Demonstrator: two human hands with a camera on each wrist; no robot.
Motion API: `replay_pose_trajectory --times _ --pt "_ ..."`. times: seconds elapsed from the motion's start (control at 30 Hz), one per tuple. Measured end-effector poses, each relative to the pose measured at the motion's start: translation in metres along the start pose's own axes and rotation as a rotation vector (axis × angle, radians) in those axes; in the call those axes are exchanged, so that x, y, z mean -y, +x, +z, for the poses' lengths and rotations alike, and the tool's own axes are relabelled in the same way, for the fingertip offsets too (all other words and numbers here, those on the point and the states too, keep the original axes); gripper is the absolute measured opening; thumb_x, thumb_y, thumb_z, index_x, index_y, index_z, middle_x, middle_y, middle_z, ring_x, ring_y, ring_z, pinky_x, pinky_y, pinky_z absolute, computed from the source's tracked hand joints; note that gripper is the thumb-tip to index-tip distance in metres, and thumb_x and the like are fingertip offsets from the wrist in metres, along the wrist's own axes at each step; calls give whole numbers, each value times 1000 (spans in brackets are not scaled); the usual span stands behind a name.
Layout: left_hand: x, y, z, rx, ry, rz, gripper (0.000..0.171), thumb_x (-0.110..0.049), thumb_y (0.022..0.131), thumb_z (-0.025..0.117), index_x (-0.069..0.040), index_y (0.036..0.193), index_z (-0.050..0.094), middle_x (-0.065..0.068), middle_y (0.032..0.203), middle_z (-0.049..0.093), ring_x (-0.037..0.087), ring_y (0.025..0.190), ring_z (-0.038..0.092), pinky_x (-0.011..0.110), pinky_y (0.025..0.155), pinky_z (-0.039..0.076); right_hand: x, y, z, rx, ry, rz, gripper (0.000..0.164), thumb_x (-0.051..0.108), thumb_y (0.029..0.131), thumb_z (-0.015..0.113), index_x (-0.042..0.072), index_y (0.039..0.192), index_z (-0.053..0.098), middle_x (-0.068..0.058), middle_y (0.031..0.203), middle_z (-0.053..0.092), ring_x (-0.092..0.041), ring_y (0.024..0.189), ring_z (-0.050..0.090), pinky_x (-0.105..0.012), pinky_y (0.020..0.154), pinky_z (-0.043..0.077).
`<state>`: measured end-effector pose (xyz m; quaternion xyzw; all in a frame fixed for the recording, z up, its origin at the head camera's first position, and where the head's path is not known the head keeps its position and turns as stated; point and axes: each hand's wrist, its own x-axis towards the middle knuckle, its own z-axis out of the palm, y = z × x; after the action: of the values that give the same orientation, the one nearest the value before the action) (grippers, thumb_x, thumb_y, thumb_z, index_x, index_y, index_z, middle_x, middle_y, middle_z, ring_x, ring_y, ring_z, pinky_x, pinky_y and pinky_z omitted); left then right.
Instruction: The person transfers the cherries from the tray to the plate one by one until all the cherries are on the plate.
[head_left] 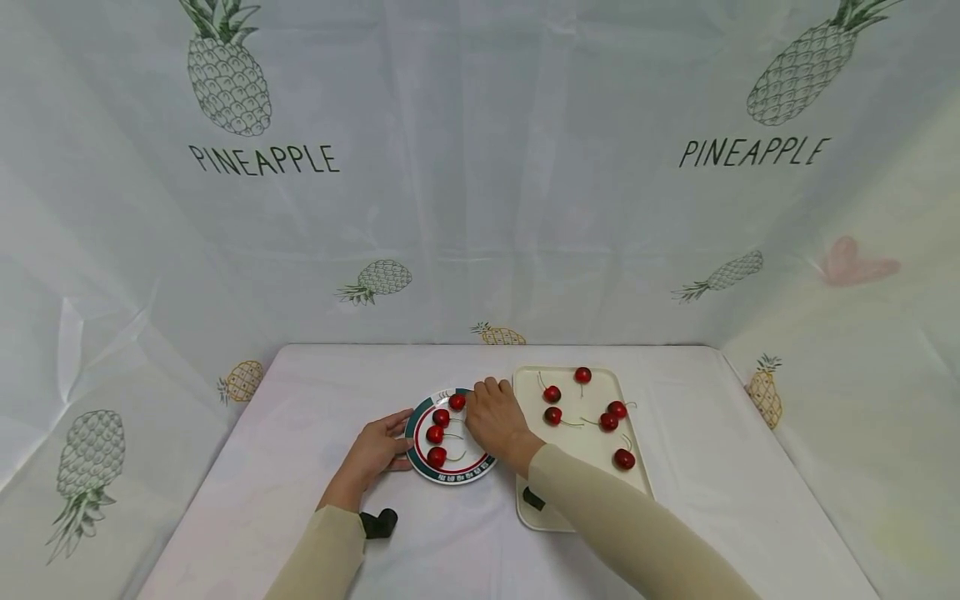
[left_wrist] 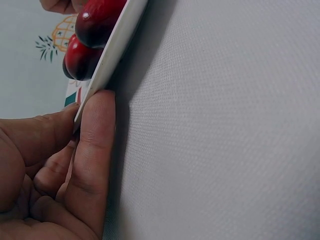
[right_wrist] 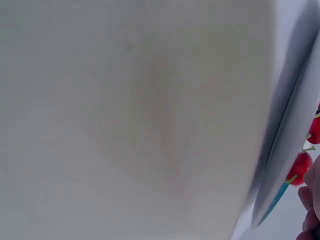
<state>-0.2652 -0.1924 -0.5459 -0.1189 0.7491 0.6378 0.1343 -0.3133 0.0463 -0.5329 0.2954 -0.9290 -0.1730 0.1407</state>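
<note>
A round white plate (head_left: 468, 467) with a teal and red rim bears several red cherries, among them a cherry (head_left: 437, 457) with its stem pointing right. My left hand (head_left: 378, 446) holds the plate's left edge. In the left wrist view, the thumb (left_wrist: 45, 132) lies above the plate's edge and a finger (left_wrist: 97, 120) below it. My right hand (head_left: 498, 417) is over the plate's right side with bent fingers. Its fingertips are beside the farthest cherry (head_left: 457, 402); what lies between them is hidden. The right wrist view catches only part of its fingers (right_wrist: 305, 197).
Right of the plate lies a cream rectangular tray (head_left: 581, 450) with several stemmed cherries, such as one cherry (head_left: 624, 459) near its right side. My right forearm crosses the tray. A white cloth covers the table (head_left: 712, 450), and a pineapple-print curtain (head_left: 480, 192) hangs behind.
</note>
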Motion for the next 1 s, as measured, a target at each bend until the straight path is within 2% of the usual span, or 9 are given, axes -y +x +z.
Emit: replay_pose_trajectory --times 0.27,0.5,0.63,0.8,1.0 --pt "-1 -1 -1 -11 10 -11 63 1 98 69 -13 157 52 24 155 53 19 85 75 37 74 67 -14 -14 -9 -63 -6 3 21 29 105 61 9 106 65 -5 97 57 -24 95 47 -35 84 43" --pt "-2 -1 -1 -10 24 -10 63 1 99 68 -13 157 51 24 156 53 18 86 74 37 74 67 -37 -38 -13 -110 21 -22 19 24 101 68 6 100 62 -8 93 55 -27 93 45 -39 82 44" --pt "-1 -1 0 -10 23 -11 63 2 99 68 -13 157 51 24 155 54 18 85 74 38 75 67 -56 -55 -9 -176 57 -19 17 18 98 68 4 93 60 -10 91 55 -29 92 47 -40 80 44" --pt "-1 -1 0 -13 26 -12 63 2 99 68 -13 157 51 24 155 54 17 84 74 37 74 67 -79 -76 -2 -240 49 -22 16 13 96 65 5 86 55 -9 86 53 -29 88 46 -39 75 39" --pt "0 -2 2 -11 27 -12 63 1 99 68 -14 157 51 23 154 55 17 85 74 37 75 67 -102 -102 4 -224 7 -21 21 18 97 69 6 87 56 -8 85 52 -28 85 45 -38 74 38"
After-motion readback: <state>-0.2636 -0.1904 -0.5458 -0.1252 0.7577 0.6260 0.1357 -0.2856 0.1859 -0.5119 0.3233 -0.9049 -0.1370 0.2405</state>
